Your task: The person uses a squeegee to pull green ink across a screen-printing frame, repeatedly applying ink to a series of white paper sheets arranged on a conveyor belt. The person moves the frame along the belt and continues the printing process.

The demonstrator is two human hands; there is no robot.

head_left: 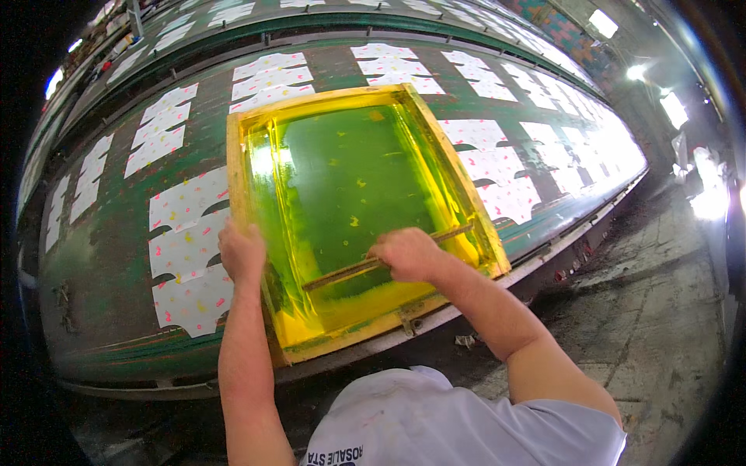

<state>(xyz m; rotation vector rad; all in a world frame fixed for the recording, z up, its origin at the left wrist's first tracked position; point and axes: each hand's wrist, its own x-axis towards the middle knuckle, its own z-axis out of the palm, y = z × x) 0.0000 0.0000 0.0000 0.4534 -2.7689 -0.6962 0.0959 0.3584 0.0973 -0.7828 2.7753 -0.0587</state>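
Observation:
A wooden screen-printing frame (458,167) with yellow ink on its green, see-through mesh lies slightly turned on the long green table. My left hand (243,252) is closed around the frame's left rail. Inside the frame, near its front end, my right hand (405,255) grips the middle of a long, thin squeegee (338,276). The squeegee lies across the mesh, tilted with its right end farther from me. Yellow ink (299,322) pools along the sides and front of the mesh. Small yellow marks show on the mesh's middle.
White cut fabric pieces with pink and yellow prints (190,248) lie in rows on the green table (101,295), left, right and beyond the frame. A metal rail (155,392) runs along the table's near edge. Another table stands behind; a concrete floor (614,326) lies at right.

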